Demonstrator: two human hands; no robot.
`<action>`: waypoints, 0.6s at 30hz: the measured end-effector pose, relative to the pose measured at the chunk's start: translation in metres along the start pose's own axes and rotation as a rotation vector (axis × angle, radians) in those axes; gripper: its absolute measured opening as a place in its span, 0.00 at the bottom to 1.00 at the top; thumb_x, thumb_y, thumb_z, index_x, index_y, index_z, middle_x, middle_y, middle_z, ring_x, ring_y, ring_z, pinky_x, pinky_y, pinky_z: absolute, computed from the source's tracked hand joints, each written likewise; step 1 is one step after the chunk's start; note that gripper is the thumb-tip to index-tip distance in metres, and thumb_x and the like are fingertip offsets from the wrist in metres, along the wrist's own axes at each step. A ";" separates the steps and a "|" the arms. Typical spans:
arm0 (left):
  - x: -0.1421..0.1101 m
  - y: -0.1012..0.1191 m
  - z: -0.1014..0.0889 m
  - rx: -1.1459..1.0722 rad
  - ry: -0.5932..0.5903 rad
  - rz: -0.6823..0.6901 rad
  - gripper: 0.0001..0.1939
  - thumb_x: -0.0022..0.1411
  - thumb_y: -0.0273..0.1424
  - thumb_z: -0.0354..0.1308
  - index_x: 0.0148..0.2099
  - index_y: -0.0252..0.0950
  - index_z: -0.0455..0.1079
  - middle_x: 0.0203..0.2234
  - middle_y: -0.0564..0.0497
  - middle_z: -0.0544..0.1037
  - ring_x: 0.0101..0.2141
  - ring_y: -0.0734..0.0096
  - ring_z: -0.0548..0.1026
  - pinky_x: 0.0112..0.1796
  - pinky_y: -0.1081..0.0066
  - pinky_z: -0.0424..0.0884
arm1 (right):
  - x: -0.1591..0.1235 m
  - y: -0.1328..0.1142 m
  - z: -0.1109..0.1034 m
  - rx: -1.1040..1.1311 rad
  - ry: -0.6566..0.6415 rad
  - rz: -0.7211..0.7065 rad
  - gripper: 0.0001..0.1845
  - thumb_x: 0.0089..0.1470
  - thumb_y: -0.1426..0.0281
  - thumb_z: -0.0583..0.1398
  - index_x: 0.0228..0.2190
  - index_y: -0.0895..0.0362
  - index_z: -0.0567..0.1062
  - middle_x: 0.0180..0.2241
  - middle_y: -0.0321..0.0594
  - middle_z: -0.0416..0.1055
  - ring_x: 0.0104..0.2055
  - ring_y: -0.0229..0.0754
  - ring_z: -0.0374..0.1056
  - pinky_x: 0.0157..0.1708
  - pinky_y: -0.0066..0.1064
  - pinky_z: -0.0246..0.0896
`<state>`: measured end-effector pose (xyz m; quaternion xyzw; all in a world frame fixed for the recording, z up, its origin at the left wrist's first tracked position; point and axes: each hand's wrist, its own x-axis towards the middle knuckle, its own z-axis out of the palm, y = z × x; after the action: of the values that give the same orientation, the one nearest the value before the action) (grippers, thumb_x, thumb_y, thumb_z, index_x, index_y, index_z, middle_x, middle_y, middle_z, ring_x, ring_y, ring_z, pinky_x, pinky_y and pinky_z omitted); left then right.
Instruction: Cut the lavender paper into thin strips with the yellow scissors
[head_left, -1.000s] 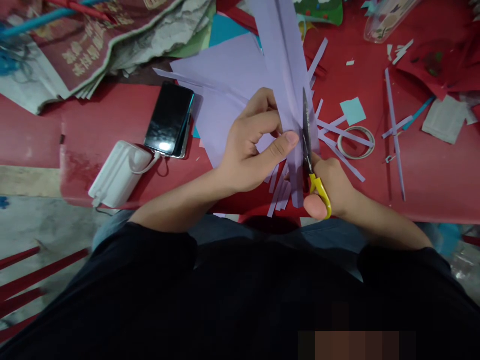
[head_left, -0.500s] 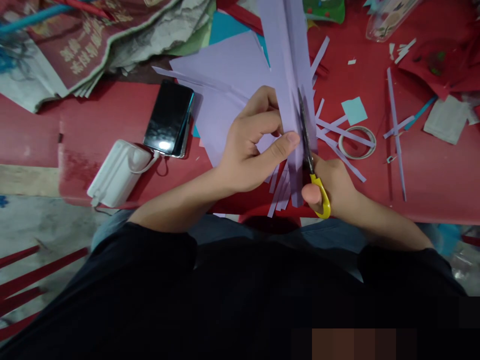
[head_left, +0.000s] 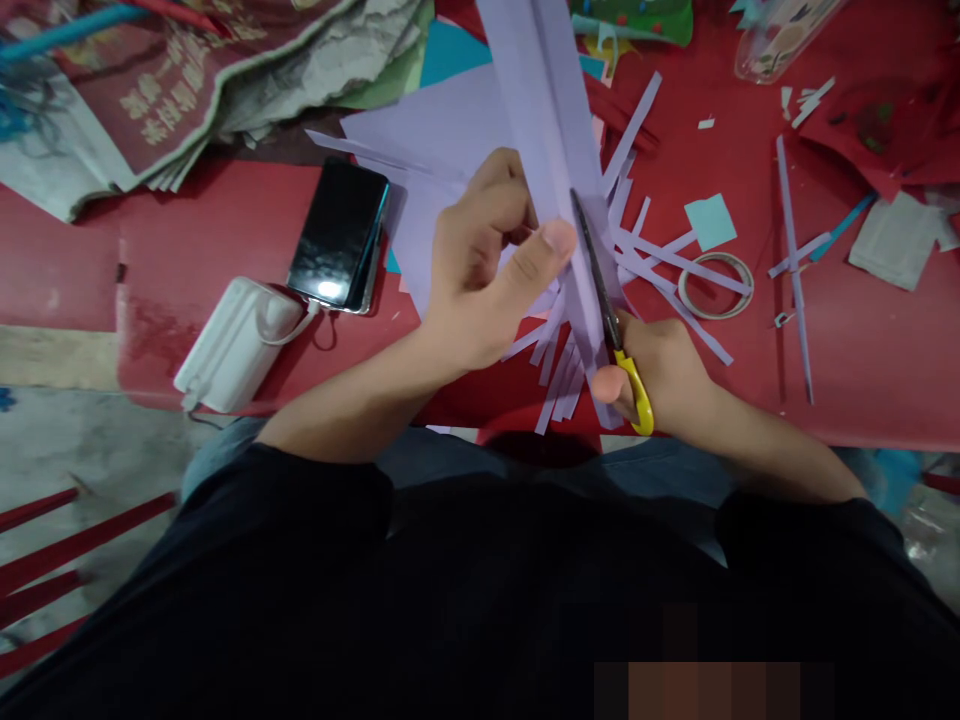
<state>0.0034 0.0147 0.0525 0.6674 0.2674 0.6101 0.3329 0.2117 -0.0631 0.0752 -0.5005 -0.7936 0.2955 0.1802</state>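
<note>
My left hand (head_left: 495, 260) pinches a folded sheet of purple paper (head_left: 529, 90) between thumb and fingers, holding it raised above the table. Yellow-handled scissors (head_left: 637, 390) are gripped in my right hand (head_left: 660, 365), thumb through the handle loop. Their dark blades lie along the right part of the purple paper, pointing away from me. Beneath the hands, larger purple sheets (head_left: 412, 130) lie flat. Several cut purple strips (head_left: 559, 385) are scattered below and to the right of the held paper.
On the red table (head_left: 225, 220) lie a black phone (head_left: 337, 235) and a white power bank (head_left: 232, 345) joined by a cable. A tape roll (head_left: 684, 290) sits right, near a light-blue paper square (head_left: 710, 222). Crumpled newspaper (head_left: 315, 75) covers the back left.
The held purple paper has tilted, its top swinging left. My left hand has moved slightly left and up, and the scissors have shifted a little left with their blades leaning more.
</note>
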 end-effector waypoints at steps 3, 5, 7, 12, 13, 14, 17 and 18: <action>0.004 0.002 -0.006 -0.031 0.013 -0.028 0.17 0.75 0.40 0.65 0.34 0.38 0.72 0.31 0.50 0.67 0.35 0.70 0.66 0.37 0.64 0.62 | -0.001 0.003 -0.001 -0.029 -0.071 0.002 0.55 0.58 0.22 0.36 0.37 0.58 0.75 0.18 0.32 0.58 0.19 0.39 0.55 0.25 0.35 0.46; 0.004 0.000 -0.006 -0.063 0.008 -0.016 0.15 0.75 0.39 0.65 0.35 0.38 0.75 0.32 0.50 0.69 0.35 0.69 0.66 0.36 0.65 0.63 | -0.001 0.006 -0.003 -0.040 -0.126 -0.019 0.55 0.56 0.21 0.40 0.39 0.58 0.74 0.19 0.33 0.60 0.21 0.41 0.59 0.26 0.35 0.47; 0.004 -0.006 -0.003 -0.053 0.031 0.013 0.19 0.76 0.45 0.63 0.35 0.38 0.77 0.33 0.49 0.70 0.35 0.69 0.67 0.34 0.65 0.63 | 0.001 0.007 -0.005 -0.031 -0.148 -0.040 0.54 0.53 0.19 0.43 0.41 0.56 0.74 0.20 0.34 0.61 0.21 0.42 0.60 0.26 0.36 0.48; 0.000 -0.024 0.007 -0.017 0.007 0.158 0.26 0.73 0.57 0.61 0.35 0.41 0.76 0.29 0.49 0.70 0.32 0.68 0.70 0.28 0.65 0.62 | 0.006 0.004 -0.008 0.046 -0.118 -0.031 0.53 0.48 0.18 0.45 0.39 0.54 0.71 0.21 0.37 0.68 0.20 0.43 0.62 0.26 0.37 0.53; -0.001 -0.025 0.009 -0.017 -0.006 0.175 0.26 0.73 0.57 0.60 0.34 0.41 0.76 0.29 0.49 0.70 0.32 0.69 0.70 0.27 0.66 0.62 | 0.006 0.003 -0.009 0.056 -0.113 -0.029 0.53 0.48 0.17 0.46 0.38 0.54 0.71 0.21 0.37 0.68 0.20 0.44 0.63 0.26 0.38 0.54; -0.002 -0.024 0.010 -0.013 -0.013 0.178 0.26 0.73 0.57 0.60 0.34 0.40 0.75 0.29 0.49 0.71 0.31 0.69 0.70 0.27 0.66 0.62 | 0.006 0.003 -0.009 0.063 -0.109 -0.029 0.53 0.47 0.17 0.46 0.38 0.54 0.71 0.21 0.38 0.69 0.21 0.44 0.63 0.26 0.38 0.55; -0.005 -0.017 0.011 0.020 -0.038 0.137 0.26 0.73 0.54 0.63 0.32 0.39 0.71 0.29 0.50 0.69 0.31 0.70 0.69 0.29 0.66 0.63 | 0.006 0.004 -0.009 0.081 -0.103 -0.035 0.56 0.48 0.17 0.44 0.41 0.56 0.73 0.23 0.40 0.72 0.22 0.47 0.67 0.28 0.40 0.59; -0.006 -0.014 0.011 0.037 -0.043 0.121 0.25 0.73 0.53 0.63 0.31 0.39 0.69 0.29 0.51 0.68 0.31 0.70 0.69 0.29 0.65 0.63 | 0.005 0.004 -0.009 0.073 -0.104 -0.036 0.58 0.49 0.17 0.42 0.43 0.57 0.74 0.25 0.42 0.73 0.24 0.48 0.69 0.29 0.40 0.61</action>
<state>0.0143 0.0179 0.0374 0.7014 0.2304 0.6096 0.2886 0.2178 -0.0546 0.0791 -0.4632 -0.7994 0.3466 0.1620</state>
